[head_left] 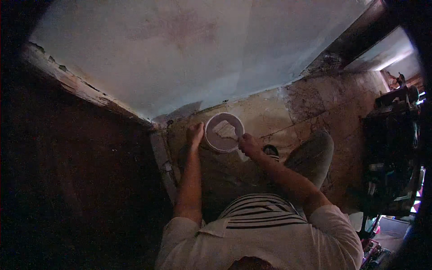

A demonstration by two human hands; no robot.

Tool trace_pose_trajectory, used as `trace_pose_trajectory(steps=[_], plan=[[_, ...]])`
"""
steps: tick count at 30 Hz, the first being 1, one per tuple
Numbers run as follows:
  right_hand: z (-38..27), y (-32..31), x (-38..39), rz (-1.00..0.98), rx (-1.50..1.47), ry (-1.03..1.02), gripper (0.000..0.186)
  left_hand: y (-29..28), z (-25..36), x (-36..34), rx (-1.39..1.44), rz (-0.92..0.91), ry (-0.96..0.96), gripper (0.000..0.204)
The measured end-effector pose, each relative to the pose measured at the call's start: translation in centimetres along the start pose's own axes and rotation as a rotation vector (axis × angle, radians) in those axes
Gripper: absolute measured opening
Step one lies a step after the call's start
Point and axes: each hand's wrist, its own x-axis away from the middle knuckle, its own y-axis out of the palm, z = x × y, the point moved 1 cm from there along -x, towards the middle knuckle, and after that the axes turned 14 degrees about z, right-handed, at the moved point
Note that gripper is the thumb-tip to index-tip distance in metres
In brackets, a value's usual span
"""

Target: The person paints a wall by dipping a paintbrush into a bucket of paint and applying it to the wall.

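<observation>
A round bucket (208, 137) with a pale rim is in front of me, seen from above. Its inside looks greyish, with a lighter, uneven patch at the middle. My left hand (195, 133) is closed at the bucket's left side, gripping it near the rim. At the right rim my right hand (250, 146) makes a fist. What it grips is mostly hidden by the fingers and the dim light; whether that reaches into the bucket I cannot tell.
Beyond the bucket rises a pale, stained wall (180, 58). Its worn edge (85, 87) borders a dark area on the left. The floor (270, 105) is blotchy and tan. My bent knee (319, 148) and dark clutter (387, 148) are to the right.
</observation>
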Motion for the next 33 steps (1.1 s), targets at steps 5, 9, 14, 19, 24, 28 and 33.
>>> trace_pose_trajectory(steps=[5,9,14,19,24,28,33], plan=[[1.0,2.3,-1.0,0.125,0.208,-0.354,0.033,-1.8,-0.9,0.1,0.272,0.128,0.119,0.041],[7.3,-0.7,-6.6,0.174,0.343,-0.446,0.037,-0.5,7.7,1.9,-0.011,0.036,0.142,0.040],[-2.5,-0.9,0.6,0.157,0.053,-0.151,0.034,-3.5,6.1,2.2,0.032,0.010,-0.026,0.038],[-8.6,-2.2,-1.1,0.233,-0.186,-0.197,0.031,-2.4,0.4,-0.6,-0.036,0.087,0.123,0.035],[-14.6,-6.5,-3.9,0.224,-0.403,-0.261,0.025,0.7,1.7,-0.1,-0.063,0.001,0.000,0.035],[-21.7,-6.6,-1.3,0.142,-0.443,-0.314,0.024,0.3,-5.9,-2.3,0.278,0.103,0.062,0.036],[-27.1,-13.4,4.0,0.213,-0.528,-0.559,0.022,2.8,-1.4,-1.5,-0.077,-0.049,-0.027,0.042]])
